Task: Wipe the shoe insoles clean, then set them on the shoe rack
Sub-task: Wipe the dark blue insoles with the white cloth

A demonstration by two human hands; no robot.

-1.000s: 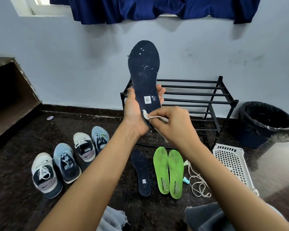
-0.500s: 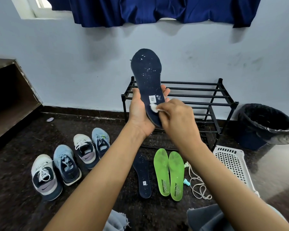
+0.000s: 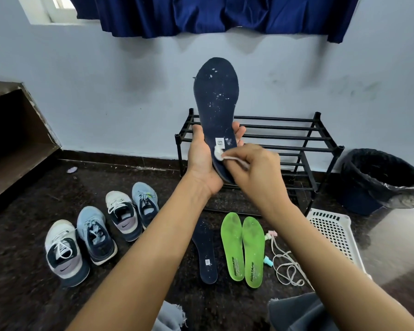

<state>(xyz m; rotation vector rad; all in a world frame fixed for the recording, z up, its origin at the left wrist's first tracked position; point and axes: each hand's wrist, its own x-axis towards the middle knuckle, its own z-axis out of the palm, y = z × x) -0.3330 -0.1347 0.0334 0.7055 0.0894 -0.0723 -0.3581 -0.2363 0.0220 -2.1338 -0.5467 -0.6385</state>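
Note:
My left hand (image 3: 202,161) grips the heel end of a navy insole (image 3: 216,96) and holds it upright in front of the black shoe rack (image 3: 296,139). White specks dot its surface. My right hand (image 3: 256,173) pinches a small white wipe (image 3: 218,153) and presses it on the insole just below its white label. On the floor lie a second navy insole (image 3: 206,254) and two green insoles (image 3: 243,249) side by side.
Several sneakers (image 3: 93,232) stand on the dark floor at the left. White laces (image 3: 287,266) lie right of the green insoles. A white plastic basket (image 3: 332,232) and a black-lined bin (image 3: 378,180) are at the right. A low ledge (image 3: 14,139) runs along the left.
The wipe slid up to the label and back down a little on the held insole. The camera view shifted slightly; both hands keep their grip.

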